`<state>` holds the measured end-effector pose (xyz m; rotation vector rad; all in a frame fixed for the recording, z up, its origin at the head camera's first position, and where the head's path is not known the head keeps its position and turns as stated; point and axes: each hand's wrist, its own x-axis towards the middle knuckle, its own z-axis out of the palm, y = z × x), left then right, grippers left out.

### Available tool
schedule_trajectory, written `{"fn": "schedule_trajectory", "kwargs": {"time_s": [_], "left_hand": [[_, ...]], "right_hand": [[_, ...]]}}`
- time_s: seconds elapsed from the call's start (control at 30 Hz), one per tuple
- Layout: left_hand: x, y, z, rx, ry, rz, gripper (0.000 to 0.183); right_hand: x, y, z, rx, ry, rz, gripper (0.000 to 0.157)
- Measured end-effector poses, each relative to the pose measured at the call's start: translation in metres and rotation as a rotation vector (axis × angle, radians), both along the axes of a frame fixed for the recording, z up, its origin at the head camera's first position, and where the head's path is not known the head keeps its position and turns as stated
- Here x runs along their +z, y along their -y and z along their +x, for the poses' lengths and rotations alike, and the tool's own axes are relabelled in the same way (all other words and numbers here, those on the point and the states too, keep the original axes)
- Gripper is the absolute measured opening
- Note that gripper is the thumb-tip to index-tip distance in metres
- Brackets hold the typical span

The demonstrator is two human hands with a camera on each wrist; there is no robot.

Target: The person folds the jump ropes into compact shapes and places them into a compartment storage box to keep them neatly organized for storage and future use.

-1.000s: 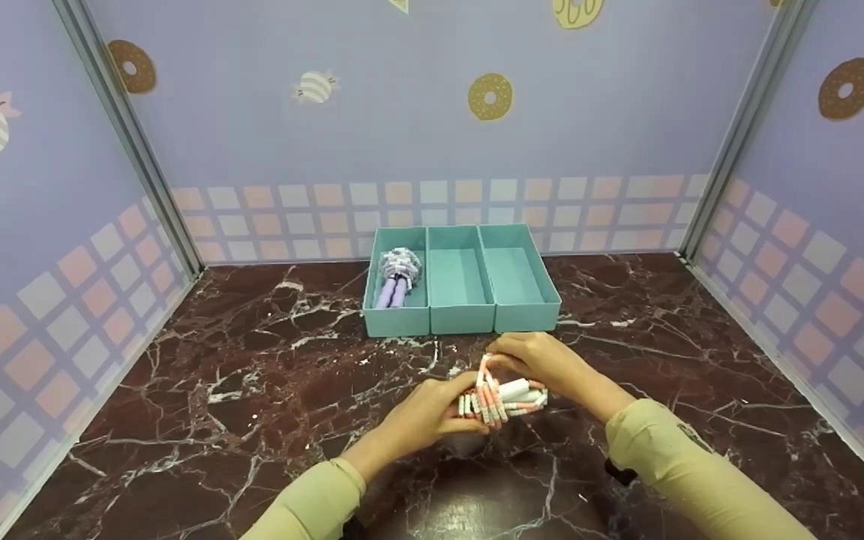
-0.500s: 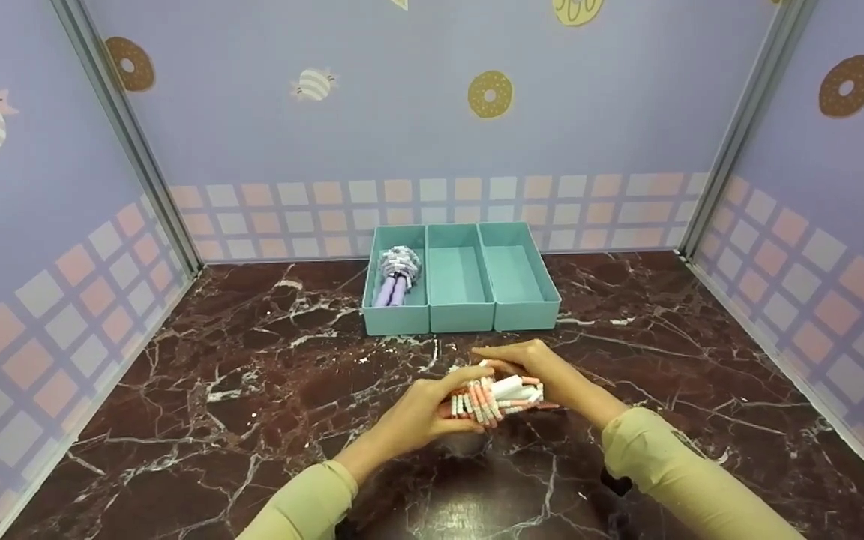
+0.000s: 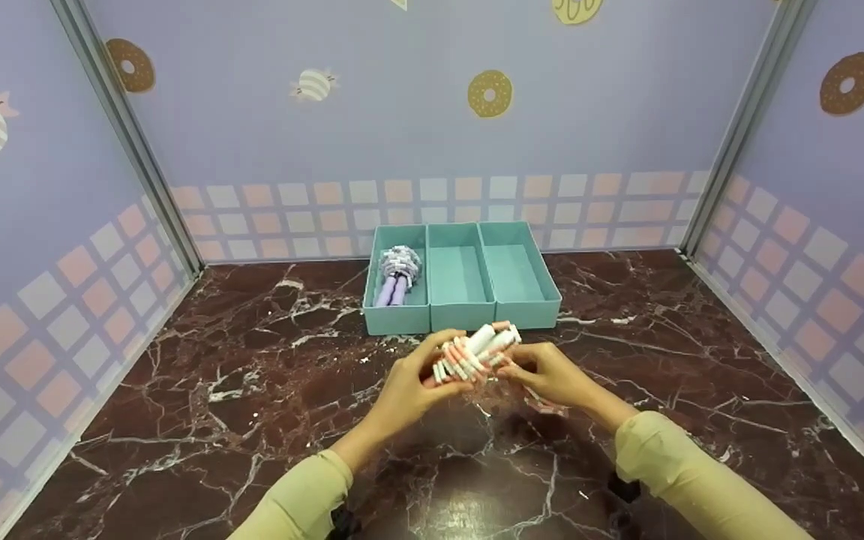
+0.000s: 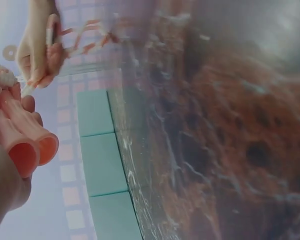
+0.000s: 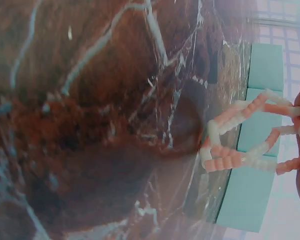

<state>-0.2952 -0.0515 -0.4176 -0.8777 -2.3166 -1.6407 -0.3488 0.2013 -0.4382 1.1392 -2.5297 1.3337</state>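
Note:
A pink-and-white beaded jump rope [image 3: 462, 360] is bundled in coils round its two handles. My left hand [image 3: 408, 379] grips the bundle from the left, thumb on the near side. Two hollow handle ends [image 4: 24, 150] stick out beside its palm in the left wrist view. At the bundle's right side, my right hand [image 3: 552, 373] pinches the beaded cord between thumb and fingers. From it a loose loop of beads [image 5: 224, 162] hangs down in the right wrist view. Both hands are above the table, in front of the teal boxes.
Three teal boxes [image 3: 462, 319] stand side by side near the back wall. A bundled purple-and-white jump rope [image 3: 400, 264] lies in the left one. The dark marbled table [image 3: 252, 450] is bounded by patterned walls [image 3: 402, 135] at the back and both sides.
The bundle has tilted, its handle ends now pointing up and away. My right hand has come from over its far side to its right side, with a loop trailing below.

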Motion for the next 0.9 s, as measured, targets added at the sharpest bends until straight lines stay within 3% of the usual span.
{"fn": "schedule_trajectory", "kwargs": {"time_s": [0.23,0.33,0.6,0.9], "left_hand": [[0.006,0.001,-0.009,0.124,0.100,0.156,0.064],[0.007,0.003,-0.015,0.193,0.112,0.193,0.064],[0.008,0.004,-0.023,0.319,0.117,0.201,0.061],[0.005,0.009,-0.033,0.458,0.114,0.089,0.061]], "right_hand": [[-0.004,0.004,0.006,0.113,0.206,-0.085,0.018],[-0.007,0.006,0.009,0.154,0.234,-0.091,0.018],[-0.006,0.010,0.018,0.148,0.205,-0.039,0.023],[-0.008,0.014,0.028,0.139,0.028,0.079,0.023]]}}
